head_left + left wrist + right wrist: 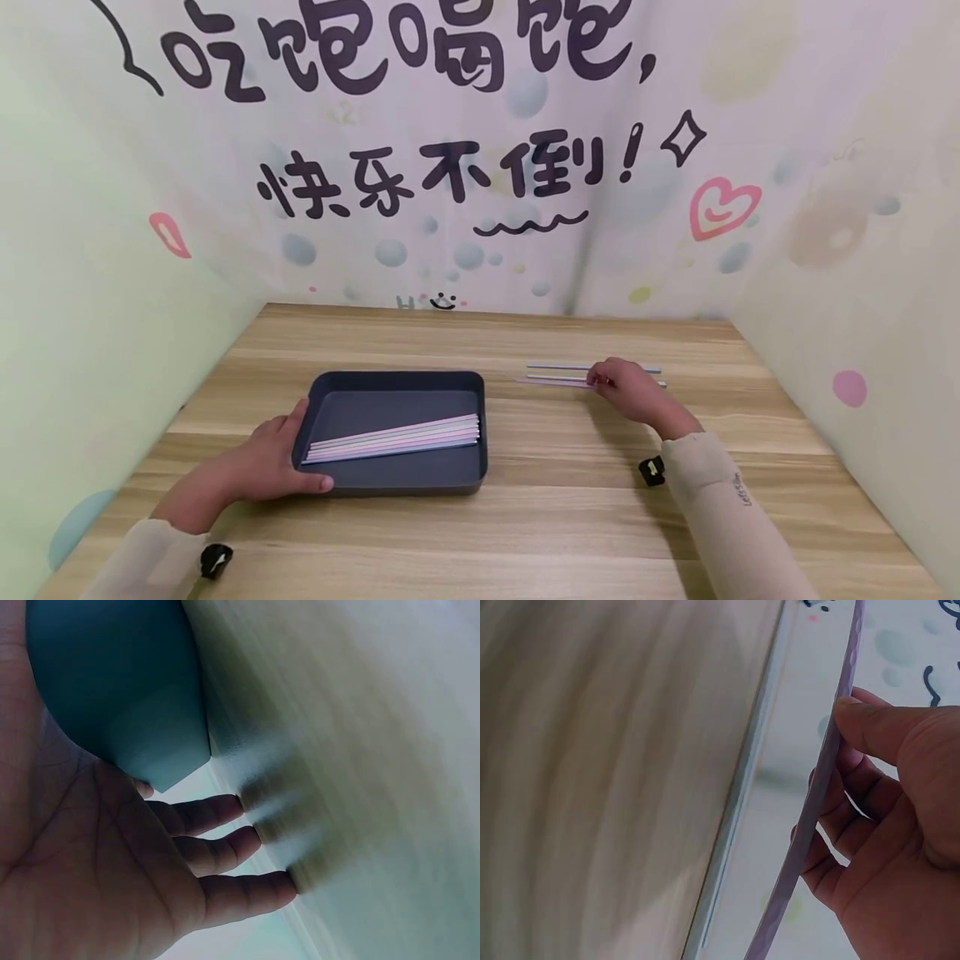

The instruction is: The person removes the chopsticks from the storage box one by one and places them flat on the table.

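Purple chopstick (822, 772), at the far right of the table (555, 525), pinched between the thumb and fingers of my right hand (628, 393). Being slim, it is probably light, stiff and slightly slippery; I judge mid-shaft the best hold, for balance. My left hand (270, 462) rests spread against the left end of the dark tray (405, 486), which holds similar sticks (397, 438).

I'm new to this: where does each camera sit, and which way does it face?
Head: on the head, facing forward and down at tray, table and wall; left hand, right hand and sleeves show.
Left wrist: worn there, facing tray and table; palm and fingers show.
Right wrist: worn there, facing lilac stick, table and wall; the right hand shows.
Head and right wrist share the lilac stick.
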Action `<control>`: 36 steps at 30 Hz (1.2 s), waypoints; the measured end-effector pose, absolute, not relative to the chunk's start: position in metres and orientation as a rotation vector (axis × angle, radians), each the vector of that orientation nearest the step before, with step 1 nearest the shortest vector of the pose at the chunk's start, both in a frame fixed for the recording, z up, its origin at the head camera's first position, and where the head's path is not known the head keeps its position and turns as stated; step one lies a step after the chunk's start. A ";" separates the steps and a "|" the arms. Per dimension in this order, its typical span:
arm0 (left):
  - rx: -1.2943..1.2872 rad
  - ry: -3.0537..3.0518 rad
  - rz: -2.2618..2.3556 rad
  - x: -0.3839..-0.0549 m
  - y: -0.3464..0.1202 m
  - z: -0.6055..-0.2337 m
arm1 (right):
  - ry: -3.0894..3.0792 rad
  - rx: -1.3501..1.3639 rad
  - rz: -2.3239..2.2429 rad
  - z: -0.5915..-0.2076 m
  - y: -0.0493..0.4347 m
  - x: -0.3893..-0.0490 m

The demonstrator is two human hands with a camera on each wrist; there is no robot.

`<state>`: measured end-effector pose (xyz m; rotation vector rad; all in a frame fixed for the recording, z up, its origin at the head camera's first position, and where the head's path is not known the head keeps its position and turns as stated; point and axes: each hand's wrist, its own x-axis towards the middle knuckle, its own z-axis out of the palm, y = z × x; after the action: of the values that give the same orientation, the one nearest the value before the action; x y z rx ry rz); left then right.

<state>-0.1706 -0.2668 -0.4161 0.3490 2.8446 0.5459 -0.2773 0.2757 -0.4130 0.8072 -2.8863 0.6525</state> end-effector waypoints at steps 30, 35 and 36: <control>0.355 2.847 0.555 -0.170 -0.268 -0.416 | -2.973 0.880 0.608 -0.430 0.300 -0.292; 0.344 2.840 0.557 -0.171 -0.267 -0.416 | -2.994 0.882 0.601 -0.432 0.301 -0.293; 0.346 2.839 0.557 -0.172 -0.267 -0.416 | -2.994 0.886 0.595 -0.432 0.301 -0.293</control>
<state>-0.1716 -0.2674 -0.4157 0.3465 2.8394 0.5572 -0.2929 0.3009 -0.4321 0.8857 -2.9937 0.5946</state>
